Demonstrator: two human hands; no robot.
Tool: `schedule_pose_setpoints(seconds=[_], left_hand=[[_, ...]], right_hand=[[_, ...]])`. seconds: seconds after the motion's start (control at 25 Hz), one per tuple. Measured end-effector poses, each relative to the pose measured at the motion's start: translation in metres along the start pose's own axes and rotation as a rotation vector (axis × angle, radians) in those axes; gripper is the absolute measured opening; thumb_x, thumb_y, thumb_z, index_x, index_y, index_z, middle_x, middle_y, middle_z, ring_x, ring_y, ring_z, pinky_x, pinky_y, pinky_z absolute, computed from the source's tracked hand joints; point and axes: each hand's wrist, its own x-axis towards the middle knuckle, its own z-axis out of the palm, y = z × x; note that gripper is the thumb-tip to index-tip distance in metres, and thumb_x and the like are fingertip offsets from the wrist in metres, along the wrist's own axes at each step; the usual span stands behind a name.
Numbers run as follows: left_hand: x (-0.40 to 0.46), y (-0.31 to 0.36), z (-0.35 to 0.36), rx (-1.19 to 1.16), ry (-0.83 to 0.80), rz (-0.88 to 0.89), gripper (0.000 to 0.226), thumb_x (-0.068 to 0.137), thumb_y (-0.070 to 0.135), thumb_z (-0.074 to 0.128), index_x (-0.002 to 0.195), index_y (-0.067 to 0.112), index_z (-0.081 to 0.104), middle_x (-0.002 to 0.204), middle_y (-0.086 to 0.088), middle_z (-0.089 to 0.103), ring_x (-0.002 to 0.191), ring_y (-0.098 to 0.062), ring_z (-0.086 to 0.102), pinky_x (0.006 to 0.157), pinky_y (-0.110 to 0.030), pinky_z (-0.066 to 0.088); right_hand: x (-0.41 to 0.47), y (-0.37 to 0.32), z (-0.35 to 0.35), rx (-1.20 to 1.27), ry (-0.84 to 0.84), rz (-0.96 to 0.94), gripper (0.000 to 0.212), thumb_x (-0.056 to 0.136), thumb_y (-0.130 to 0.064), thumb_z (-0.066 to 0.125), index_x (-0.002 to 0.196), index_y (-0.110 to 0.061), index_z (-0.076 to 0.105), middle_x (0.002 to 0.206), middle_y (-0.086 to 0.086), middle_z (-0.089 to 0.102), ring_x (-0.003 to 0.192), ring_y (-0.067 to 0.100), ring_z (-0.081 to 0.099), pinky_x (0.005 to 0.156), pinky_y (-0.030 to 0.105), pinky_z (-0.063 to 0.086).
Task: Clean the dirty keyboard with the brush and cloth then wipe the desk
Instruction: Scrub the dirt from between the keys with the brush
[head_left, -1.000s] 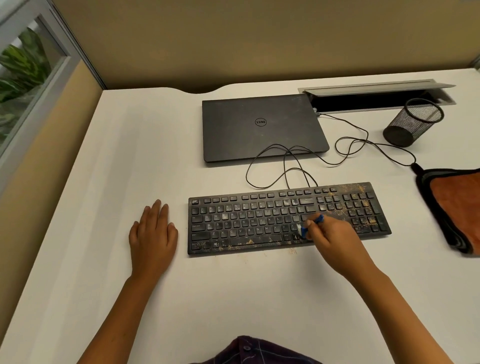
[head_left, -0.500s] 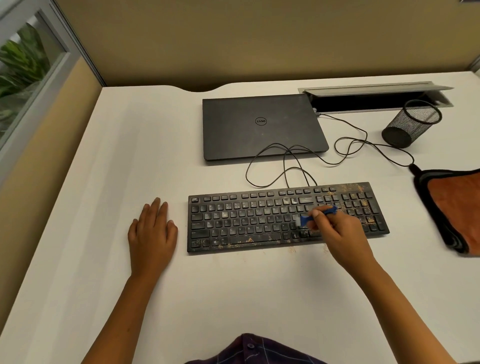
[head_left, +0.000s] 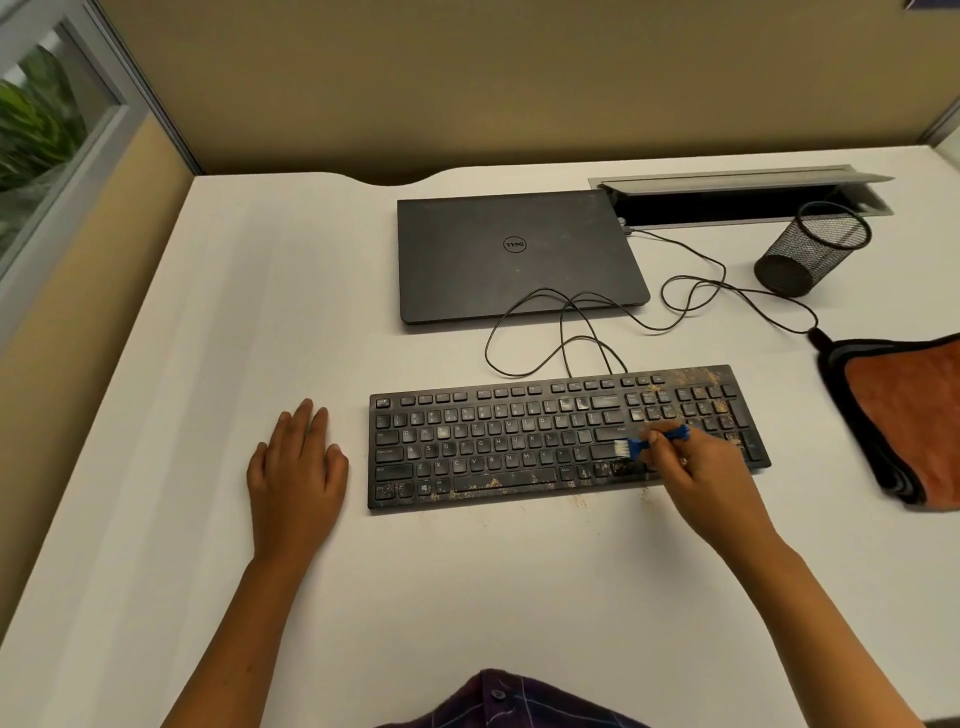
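Found right hand (head_left: 691, 467) pinching light, stiff blue brush (head_left: 655, 440) mid-handle, soft bristles on rigid keyboard (head_left: 519, 447). Found left hand (head_left: 296, 467) flat, empty, on table (head_left: 467, 597). Judged limp cloth (head_left: 904, 410) graspable anywhere

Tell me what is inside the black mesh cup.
The mesh cup shows only its dark bottom through the open rim; no pens or tools stick out. Anything small lying flat against its near wall cannot be made out.

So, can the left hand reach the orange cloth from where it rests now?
Probably not easily. The left hand lies flat left of the keyboard; the cloth is far right, beyond the right hand holding the brush.
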Motion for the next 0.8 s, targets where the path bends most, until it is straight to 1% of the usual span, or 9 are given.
schedule_pose_setpoints(seconds=[0.16,0.28,0.4,0.44,0.56,0.64,0.68,0.76,0.8], left_hand=[[0.000,0.000,0.000,0.000,0.003,0.003,0.057,0.093,0.034,0.028,0.136,0.008,0.054,0.150,-0.010,0.045,0.139,-0.031,0.039,0.107,-0.055,0.031],[0.000,0.001,-0.001,-0.006,0.002,0.001,0.058,0.093,0.035,0.027,0.136,0.008,0.054,0.150,-0.011,0.045,0.139,-0.031,0.038,0.108,-0.055,0.030],[-0.001,0.000,-0.001,-0.009,0.002,-0.005,0.059,0.092,0.035,0.026,0.137,0.008,0.054,0.150,-0.011,0.045,0.140,-0.031,0.038,0.108,-0.055,0.030],[-0.001,0.000,-0.001,-0.008,0.002,-0.002,0.059,0.093,0.036,0.026,0.137,0.008,0.054,0.150,-0.011,0.045,0.140,-0.032,0.038,0.108,-0.055,0.030],[-0.001,0.000,0.000,-0.010,0.000,0.005,0.059,0.093,0.035,0.027,0.137,0.008,0.054,0.150,-0.011,0.045,0.140,-0.032,0.038,0.109,-0.055,0.030],[-0.001,0.000,-0.001,-0.014,0.001,-0.003,0.057,0.092,0.034,0.029,0.137,0.008,0.054,0.150,-0.010,0.044,0.140,-0.031,0.038,0.109,-0.054,0.029],[-0.001,0.001,-0.001,-0.016,0.003,-0.006,0.056,0.092,0.033,0.030,0.137,0.008,0.054,0.150,-0.010,0.044,0.140,-0.031,0.037,0.109,-0.054,0.029],[-0.002,0.001,-0.001,-0.019,0.008,-0.007,0.055,0.092,0.031,0.032,0.137,0.009,0.054,0.150,-0.010,0.044,0.140,-0.030,0.037,0.109,-0.054,0.028],[-0.002,0.001,-0.001,-0.021,0.009,-0.006,0.055,0.092,0.031,0.032,0.137,0.008,0.054,0.150,-0.010,0.044,0.140,-0.031,0.037,0.109,-0.054,0.028]], right_hand=[[-0.001,0.002,-0.006,0.009,0.026,0.029,0.025,0.097,-0.021,0.045,0.090,-0.010,0.066,0.070,0.009,0.066,0.058,0.019,0.056,0.050,0.029,0.040],[-0.003,0.001,-0.009,0.069,0.128,0.044,0.026,0.097,-0.019,0.045,0.091,-0.006,0.067,0.073,0.011,0.067,0.067,0.022,0.061,0.058,0.034,0.047],[-0.003,-0.001,-0.014,0.305,0.262,0.093,0.024,0.097,-0.018,0.046,0.088,-0.009,0.067,0.078,0.008,0.069,0.076,0.017,0.064,0.064,0.024,0.048],[-0.003,-0.002,-0.014,0.324,0.272,0.087,0.023,0.097,-0.018,0.047,0.090,-0.010,0.067,0.079,0.007,0.069,0.078,0.017,0.065,0.065,0.022,0.047],[-0.002,-0.002,-0.008,0.154,0.149,0.005,0.021,0.097,-0.020,0.046,0.098,-0.013,0.065,0.079,0.003,0.068,0.074,0.015,0.063,0.061,0.021,0.046],[0.000,0.001,-0.005,0.008,-0.012,-0.024,0.022,0.098,-0.022,0.044,0.094,-0.014,0.064,0.076,0.004,0.068,0.066,0.016,0.061,0.056,0.028,0.047],[0.001,0.002,-0.006,-0.035,-0.054,-0.017,0.025,0.098,-0.023,0.043,0.091,-0.013,0.065,0.074,0.006,0.068,0.063,0.018,0.060,0.056,0.034,0.047],[0.005,0.003,-0.012,-0.038,-0.009,-0.022,0.027,0.098,-0.025,0.043,0.087,-0.013,0.065,0.073,0.008,0.068,0.062,0.020,0.059,0.057,0.039,0.048],[0.005,0.002,-0.015,-0.017,0.033,-0.053,0.025,0.098,-0.025,0.043,0.088,-0.015,0.064,0.073,0.006,0.067,0.063,0.019,0.059,0.056,0.037,0.048]])
